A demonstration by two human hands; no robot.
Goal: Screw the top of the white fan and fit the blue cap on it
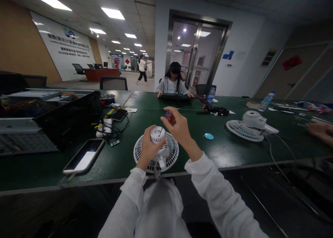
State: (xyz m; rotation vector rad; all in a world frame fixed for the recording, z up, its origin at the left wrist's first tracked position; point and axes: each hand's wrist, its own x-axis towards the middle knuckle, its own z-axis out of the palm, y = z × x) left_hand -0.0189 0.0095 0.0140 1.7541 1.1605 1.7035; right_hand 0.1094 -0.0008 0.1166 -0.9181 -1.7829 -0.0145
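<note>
Two hands meet over a white fan (pixel 163 151), which lies grille-down at the near edge of the green tabletop (pixel 122 165). The left hand (pixel 149 148) is curled around the upper motor housing (pixel 157 137), thumb on the near side and fingers behind. The wide round grille (pixel 138 154) under it looks like thin plastic: stiff, but likely to flex or crack at the slats if leaned on. The weight probably sits in the motor, so the housing is the sounder hold — its smooth shell may slip a little, though the vent slots should give some bite.

Just above and beyond the housing, the right hand (pixel 180 127) pinches a small reddish item (pixel 169 117) between thumb and fingers. What it is cannot be told for certain; it looks light and hard, best kept in a fingertip grip.

Farther along, a phone (pixel 84 157) lies to the left and a light-blue disc (pixel 208 136) to the right. A second white fan (pixel 253 121) rests well apart on the right. Across the tabletop, a seated person (pixel 173 84) has both arms by a flat black object (pixel 175 99).
</note>
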